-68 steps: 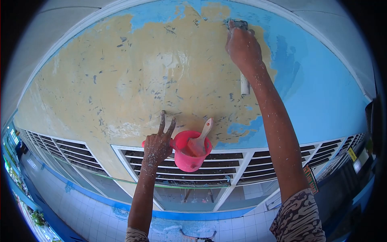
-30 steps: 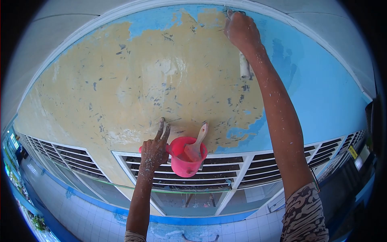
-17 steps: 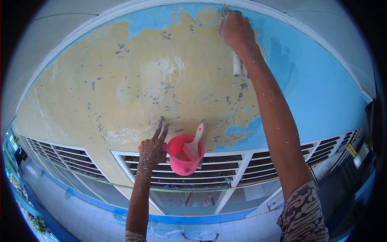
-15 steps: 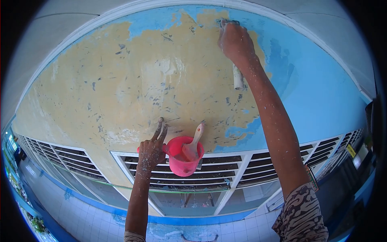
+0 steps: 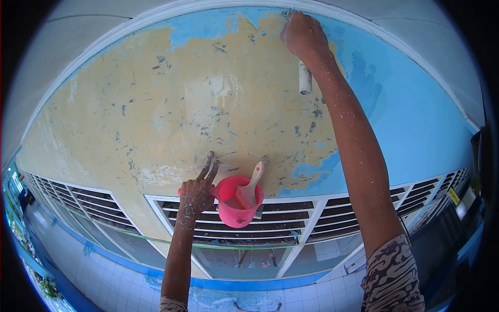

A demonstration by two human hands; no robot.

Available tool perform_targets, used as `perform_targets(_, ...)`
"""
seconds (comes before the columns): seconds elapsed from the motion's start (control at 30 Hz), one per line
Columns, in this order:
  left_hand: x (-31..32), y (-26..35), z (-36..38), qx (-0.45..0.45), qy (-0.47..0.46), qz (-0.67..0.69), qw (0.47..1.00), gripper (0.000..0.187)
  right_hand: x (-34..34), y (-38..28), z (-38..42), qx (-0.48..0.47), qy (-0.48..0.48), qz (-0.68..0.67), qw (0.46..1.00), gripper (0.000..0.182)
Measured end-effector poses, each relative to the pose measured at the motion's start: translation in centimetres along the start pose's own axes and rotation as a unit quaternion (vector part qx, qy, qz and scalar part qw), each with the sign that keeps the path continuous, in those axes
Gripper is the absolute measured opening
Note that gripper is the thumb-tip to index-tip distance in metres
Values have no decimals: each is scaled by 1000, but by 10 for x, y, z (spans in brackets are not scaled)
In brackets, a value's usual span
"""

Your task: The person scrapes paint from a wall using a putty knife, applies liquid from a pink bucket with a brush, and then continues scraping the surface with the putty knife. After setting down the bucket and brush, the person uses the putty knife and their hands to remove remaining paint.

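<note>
My left hand point(image 5: 196, 196) grips the handle of a pink plastic dipper point(image 5: 234, 214), with two fingers stretched up towards the wall. A paintbrush point(image 5: 254, 179) stands in the dipper, handle up and leaning right. High on the wall, my right hand point(image 5: 305, 37) is closed around a scraper with a pale tubular handle point(image 5: 305, 80). Its blade is mostly hidden by my fingers, close to the top edge. The wall point(image 5: 171, 109) is bare beige with dark marks over most of its face, while blue paint point(image 5: 410, 125) covers the right side and a top strip.
White trim point(image 5: 358, 21) curves along the wall's top under the ceiling. Below the wall are louvred windows point(image 5: 332, 221) in white frames, with a green line strung across. A tiled floor point(image 5: 114, 275) lies far beneath, and plants point(image 5: 49, 286) show at lower left.
My right hand has moved up the wall with the scraper, nearer the top trim. My left hand and the dipper have stayed in nearly the same place.
</note>
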State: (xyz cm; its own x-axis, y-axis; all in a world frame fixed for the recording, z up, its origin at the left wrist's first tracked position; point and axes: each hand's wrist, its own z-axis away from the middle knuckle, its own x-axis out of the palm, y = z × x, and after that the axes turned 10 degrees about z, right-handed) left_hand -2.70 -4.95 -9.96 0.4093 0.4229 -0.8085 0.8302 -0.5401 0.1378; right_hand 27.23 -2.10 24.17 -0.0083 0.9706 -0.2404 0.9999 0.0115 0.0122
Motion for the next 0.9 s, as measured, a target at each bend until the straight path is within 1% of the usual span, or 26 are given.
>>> perform_targets(0.03, 1, 3, 2, 0, -5, 4, 1000, 79, 1, 3, 1, 3, -16, 13, 1000, 38)
perform_targets(0.07, -1, 4, 2, -9, -13, 5, 1000, 80, 3, 6, 10, 4, -19, 15, 1000, 38)
perform_targets(0.13, -3, 2, 0, -21, -11, 5, 1000, 80, 7, 5, 21, -34, 1, 19, 999, 38)
perform_targets(0.17, 0, 0, 0, -21, -15, -4, 1000, 81, 8, 3, 16, -37, 4, 17, 999, 38)
perform_targets(0.23, 3, -1, 2, -17, -23, -16, 999, 81, 8, 3, 8, -35, 43, -2, 998, 36)
perform_targets(0.27, 4, -1, 3, -1, -3, -23, 1000, 82, 8, 4, 6, -31, 43, 0, 999, 36)
perform_targets(0.3, 4, -2, 2, 14, 20, -29, 999, 83, 6, 1, 1, -12, 33, -4, 999, 35)
perform_targets(0.33, 5, -2, 1, 15, 19, -26, 999, 83, 4, -2, 1, 4, 18, -6, 1000, 35)
perform_targets(0.43, 3, -2, 3, 3, 15, -15, 1000, 83, 2, -11, 22, -7, -7, 26, 1000, 34)
perform_targets(0.47, 3, -1, 4, 5, 21, -11, 1000, 84, 5, -11, 20, -10, -6, 26, 1000, 34)
perform_targets(0.53, 3, -2, 2, 9, 25, -13, 1000, 84, 8, -7, 14, -22, 26, 17, 999, 32)
perform_targets(0.63, 5, -3, 0, -5, 14, -6, 1000, 84, 1, -11, -1, 15, 10, -4, 1000, 30)
perform_targets(0.7, 4, -3, 1, -7, 7, 2, 1000, 85, 1, -19, 23, 1, -11, -5, 1000, 29)
perform_targets(0.77, 5, -5, 2, -3, 14, -1, 1000, 86, 4, -25, 28, -17, -21, -7, 1000, 28)
perform_targets(0.83, 3, -1, 2, 2, 18, -7, 1000, 86, 8, -26, 27, -14, 59, 0, 998, 26)
perform_targets(0.87, 0, 3, 2, -6, 10, -1, 1000, 83, 8, -25, 20, -10, 61, -3, 998, 26)
perform_targets(0.9, -5, 6, 1, -16, 3, 6, 1000, 80, -1, -28, 10, 4, 37, -14, 999, 26)
